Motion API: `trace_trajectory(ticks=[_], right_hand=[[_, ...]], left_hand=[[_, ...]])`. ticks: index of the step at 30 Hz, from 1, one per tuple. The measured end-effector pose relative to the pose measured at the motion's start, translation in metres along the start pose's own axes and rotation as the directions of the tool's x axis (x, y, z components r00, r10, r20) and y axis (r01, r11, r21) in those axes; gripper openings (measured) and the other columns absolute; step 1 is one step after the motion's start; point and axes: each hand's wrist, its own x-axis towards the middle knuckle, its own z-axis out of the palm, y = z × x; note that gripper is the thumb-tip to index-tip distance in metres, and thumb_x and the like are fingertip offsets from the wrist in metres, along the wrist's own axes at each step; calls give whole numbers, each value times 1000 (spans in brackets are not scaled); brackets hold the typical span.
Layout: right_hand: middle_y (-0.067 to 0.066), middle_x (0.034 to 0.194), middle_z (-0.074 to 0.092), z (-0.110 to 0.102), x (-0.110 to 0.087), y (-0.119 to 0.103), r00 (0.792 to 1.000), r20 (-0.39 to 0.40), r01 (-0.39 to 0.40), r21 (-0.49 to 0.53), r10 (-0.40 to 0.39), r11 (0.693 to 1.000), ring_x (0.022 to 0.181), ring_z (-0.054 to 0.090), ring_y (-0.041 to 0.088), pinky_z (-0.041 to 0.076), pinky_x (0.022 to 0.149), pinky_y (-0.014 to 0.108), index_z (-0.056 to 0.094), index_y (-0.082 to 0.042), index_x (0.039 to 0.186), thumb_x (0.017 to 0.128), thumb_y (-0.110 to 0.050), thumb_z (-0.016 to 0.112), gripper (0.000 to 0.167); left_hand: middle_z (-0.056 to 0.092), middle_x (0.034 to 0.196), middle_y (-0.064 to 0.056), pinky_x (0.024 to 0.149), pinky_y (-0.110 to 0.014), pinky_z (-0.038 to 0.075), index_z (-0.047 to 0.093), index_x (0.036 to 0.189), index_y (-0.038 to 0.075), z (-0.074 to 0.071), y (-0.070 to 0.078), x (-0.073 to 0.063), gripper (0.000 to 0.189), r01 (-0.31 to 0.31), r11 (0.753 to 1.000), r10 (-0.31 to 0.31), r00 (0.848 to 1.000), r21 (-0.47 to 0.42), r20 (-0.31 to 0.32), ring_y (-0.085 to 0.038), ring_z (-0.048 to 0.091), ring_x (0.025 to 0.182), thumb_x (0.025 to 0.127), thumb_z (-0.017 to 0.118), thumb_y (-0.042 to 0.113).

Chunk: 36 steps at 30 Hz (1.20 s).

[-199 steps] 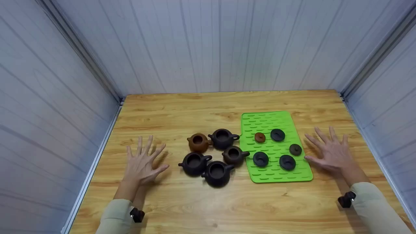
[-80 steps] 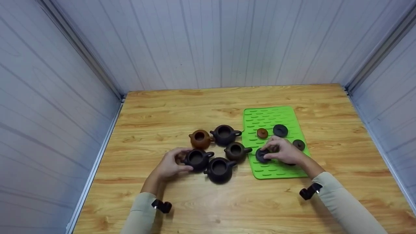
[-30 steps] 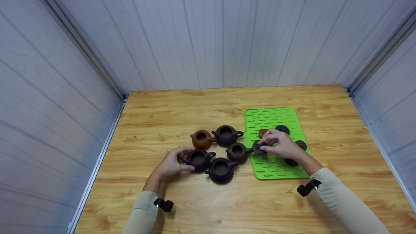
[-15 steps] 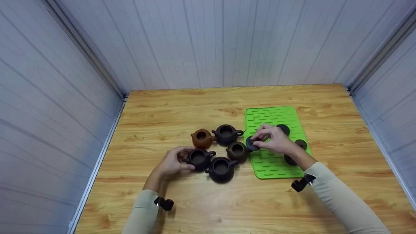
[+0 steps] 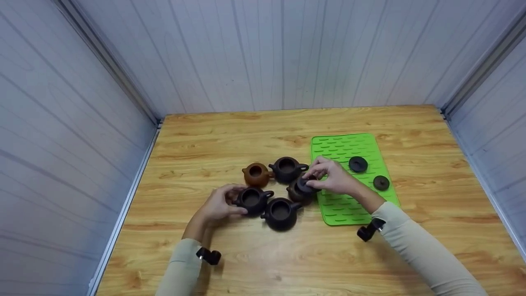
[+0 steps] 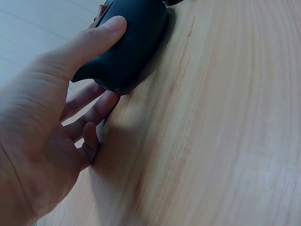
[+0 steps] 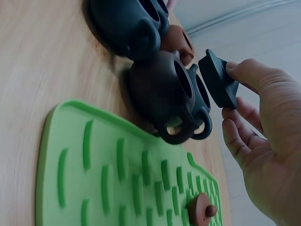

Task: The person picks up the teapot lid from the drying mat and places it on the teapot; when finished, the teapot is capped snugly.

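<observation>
A forearm [image 5: 366, 197] covers part of the green mat [image 5: 337, 213] at frame right, where two dark lids [image 5: 358, 164] show, as the right hand [image 5: 333, 177] pinches another lid [image 7: 216, 77] over one of five central teapots [image 5: 255, 211], the left hand [image 5: 217, 205] gripping another.

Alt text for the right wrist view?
The right hand pinches a round, black, matte lid in the air near rounded, lidless, dark and reddish-brown teapots. Below, a green ribbed mat bears a small reddish-brown knobbed lid.

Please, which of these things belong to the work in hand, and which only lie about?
In hand:
- black pot, held by left hand
- lid, pinched by right hand

Seemingly just lying about now:
- four other pots
- mat
- other lids on it
</observation>
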Motion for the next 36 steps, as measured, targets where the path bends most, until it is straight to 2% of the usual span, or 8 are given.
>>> trace_trajectory(ticks=[5,15,22,27,36], right_hand=[[18,116,73,11,7,-6,1000,8,13,8,-13,1000,99,70,18,64,90,35,90,-9,109,95,-11,91,14],[19,119,72,30,22,-19,998,51,33,39,-35,999,102,69,23,60,92,31,89,-8,110,97,-13,89,14],[21,117,70,45,33,-29,995,75,67,71,-72,995,100,67,25,57,88,26,88,-5,111,96,-11,89,16],[19,117,70,55,42,-39,991,86,95,65,-100,993,97,65,21,56,86,23,89,-5,111,95,-10,89,16],[17,119,71,73,56,-52,983,109,150,-5,-148,989,98,70,25,60,87,28,89,-9,112,97,-14,88,16]], left_hand=[[74,148,-18,108,-40,56,69,151,8,-1,0,0,72,16,1000,-16,1000,0,1,-30,72,125,86,100,11],[78,137,-19,102,-40,55,69,152,10,-4,0,-2,73,12,999,-11,1000,-33,21,-25,73,117,86,99,11],[78,142,-18,105,-40,55,69,151,11,-5,2,0,71,3,1000,-2,1000,-31,31,-31,73,124,87,99,11],[74,149,-18,105,-36,56,67,156,10,-6,3,1,75,8,1000,-7,998,-20,57,-36,72,132,88,98,14],[69,147,-26,95,-24,60,64,159,6,-9,1,0,76,-12,1000,14,997,-27,76,-38,75,126,90,97,13]])
